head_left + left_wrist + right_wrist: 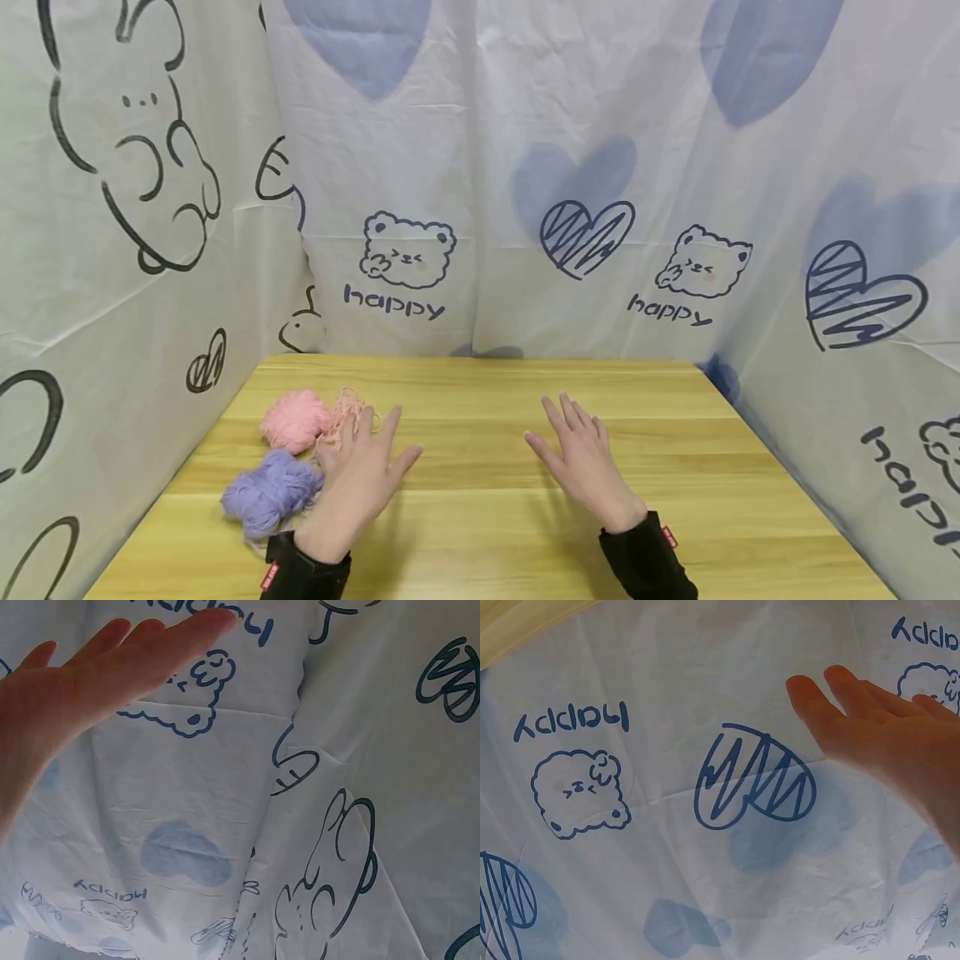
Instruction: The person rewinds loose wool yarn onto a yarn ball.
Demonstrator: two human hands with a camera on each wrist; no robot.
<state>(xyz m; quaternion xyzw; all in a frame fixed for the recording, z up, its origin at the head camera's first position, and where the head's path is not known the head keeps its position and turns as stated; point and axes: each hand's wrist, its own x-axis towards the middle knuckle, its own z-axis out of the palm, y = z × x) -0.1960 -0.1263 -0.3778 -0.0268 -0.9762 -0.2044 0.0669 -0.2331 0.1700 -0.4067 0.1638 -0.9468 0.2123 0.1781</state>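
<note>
Both hands hover flat above the wooden table (480, 533) with straight, spread fingers and hold nothing: the left hand (360, 475) sits at the left, the right hand (581, 462) well apart from it near the table's middle. Just beside the left hand's outer edge lies a purple yarn ball (268, 493), and past it, toward the far edge, a pink yarn ball (295, 419); a loose tangle of pale pink strands (347, 410) lies next to the left fingertips, and whether they touch it cannot be told. Each ball is soft, fuzzy and loosely wound, the purple one trailing a few strands. Only the head view shows the yarn and table; the wrist views show just the open left hand (67, 682) and right hand (885, 735) against the printed white cloth backdrop (667, 825) with bears, hearts and "happy".
</note>
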